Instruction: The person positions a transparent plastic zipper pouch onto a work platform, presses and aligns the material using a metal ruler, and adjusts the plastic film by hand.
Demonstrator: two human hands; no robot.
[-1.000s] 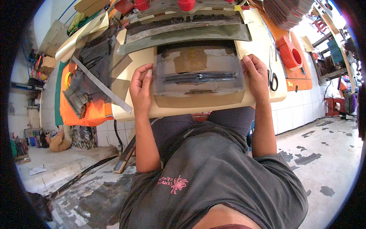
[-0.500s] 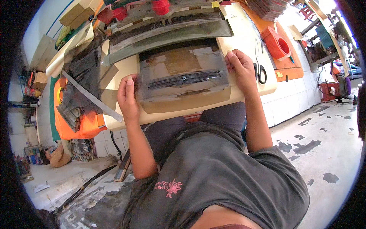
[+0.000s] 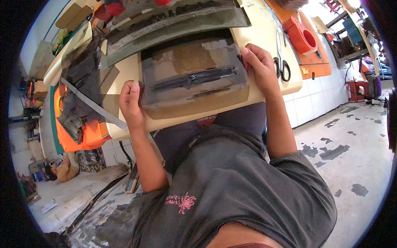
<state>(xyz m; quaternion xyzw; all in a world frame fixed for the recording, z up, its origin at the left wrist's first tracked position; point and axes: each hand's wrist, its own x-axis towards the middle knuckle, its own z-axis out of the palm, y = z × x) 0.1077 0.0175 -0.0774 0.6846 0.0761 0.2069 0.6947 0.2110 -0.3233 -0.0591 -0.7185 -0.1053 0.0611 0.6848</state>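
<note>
A dark brown-grey rectangular panel [image 3: 202, 93] lies at the near edge of the table, tilted slightly up to the right. Across its middle runs a black zipper [image 3: 194, 78], its metal pull near the centre. My left hand [image 3: 131, 105] pinches the panel's left edge between thumb and fingers. At the opposite edge, my right hand [image 3: 260, 68] is closed on the panel's upper right side, thumb on top. Just beyond the panel, a long curved dark green strip [image 3: 178, 35] lies over other dark pieces.
Black-handled scissors [image 3: 282, 68] rest to the right on the cream table covering [image 3: 264, 37]. Farther right is a red tape holder [image 3: 301, 37] on an orange mat. Dark scraps [image 3: 82, 91], a grey strip [image 3: 93, 101] and orange material [image 3: 93, 138] crowd the left side.
The panel, both hands and the table things appear slightly farther left and higher in the picture. Both hands keep their hold on the panel's edges.
</note>
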